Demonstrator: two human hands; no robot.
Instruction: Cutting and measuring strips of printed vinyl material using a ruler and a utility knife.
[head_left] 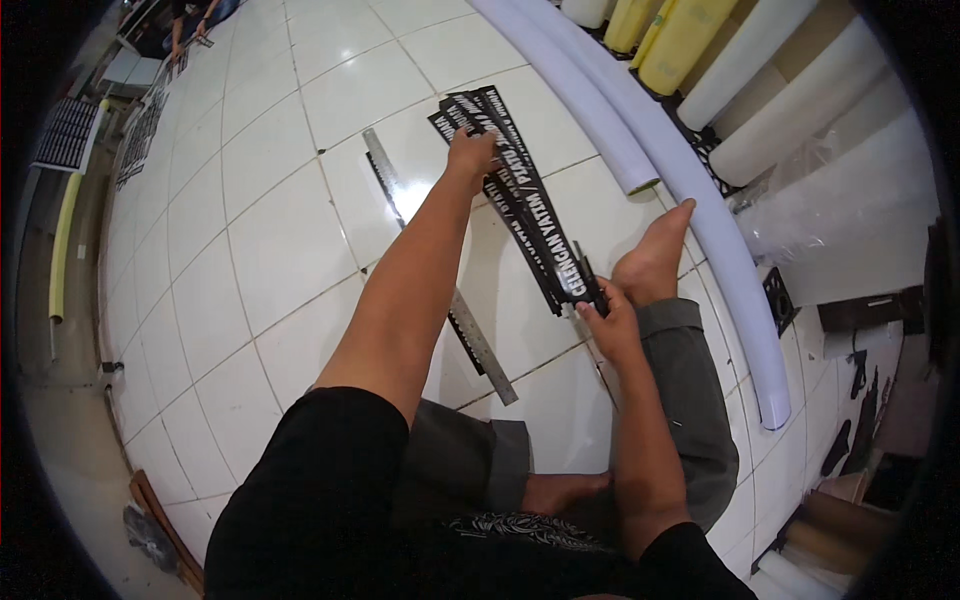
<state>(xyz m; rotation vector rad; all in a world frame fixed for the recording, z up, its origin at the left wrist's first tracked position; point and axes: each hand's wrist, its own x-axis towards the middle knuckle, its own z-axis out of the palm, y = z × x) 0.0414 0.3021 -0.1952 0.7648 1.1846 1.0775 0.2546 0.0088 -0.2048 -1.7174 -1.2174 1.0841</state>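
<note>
A stack of long black strips [530,215] with white lettering lies at a slant above the tiled floor, slightly fanned at the top. My left hand [472,150] grips the stack near its upper end, fingers curled over it. My right hand [610,315] holds the lower end, thumb and fingers closed around it. A thin dark piece sticks up beside the right fingers; I cannot make out what it is. To the left lies a long steel ruler [486,362] with a black strip along its edge, partly hidden behind my left forearm.
My bare right foot [640,270] is beside the stack. Pale rolls [733,275] lie along the right, before standing yellow [675,55] and white rolls. A person [190,25] works at the far upper left, near a rack [68,130] and another yellow roll [65,250].
</note>
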